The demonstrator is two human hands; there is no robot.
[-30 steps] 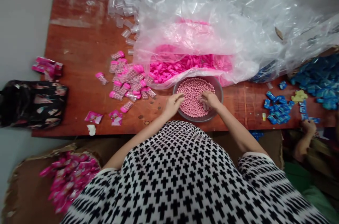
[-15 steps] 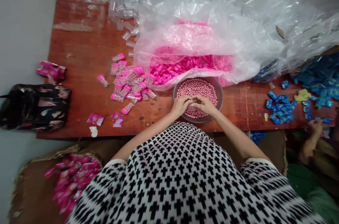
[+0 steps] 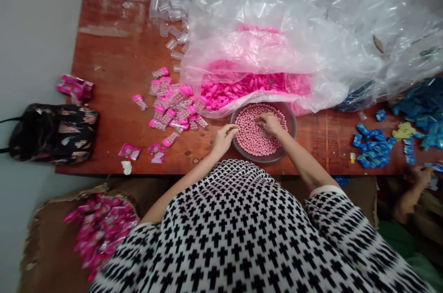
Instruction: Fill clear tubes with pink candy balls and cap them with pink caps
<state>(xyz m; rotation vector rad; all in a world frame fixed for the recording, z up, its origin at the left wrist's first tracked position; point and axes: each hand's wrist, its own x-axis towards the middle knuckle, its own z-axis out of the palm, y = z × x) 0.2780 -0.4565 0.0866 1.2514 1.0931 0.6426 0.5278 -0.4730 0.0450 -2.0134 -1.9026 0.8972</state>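
Observation:
A round grey bowl (image 3: 292, 123) full of small pink beads (image 3: 254, 136) stands near the table's front edge. Over the beads is my right hand (image 3: 271, 124), fingers curled together; what they hold, if anything, is too small to name. My left hand (image 3: 224, 139) is at the bowl's left rim, thumb and fingertips pinched, and any object between them cannot be made out. Behind the bowl lies an open plastic bag (image 3: 256, 53) with bright pink caps (image 3: 224, 94). To the left is a pile of clear, pink-capped tubes of beads (image 3: 178, 101).
Clear tubes (image 3: 173, 11) lie at the back left. A black patterned bag (image 3: 55, 134) and pink packets (image 3: 129, 151) are further left, with more packets (image 3: 100, 233) in a box below. Blue packets (image 3: 375, 147) lie right, near another person's hand (image 3: 420, 176).
My hands have parted. The left has moved left to the rim; the right has moved over the beads, up and slightly right. The whole view has shifted slightly.

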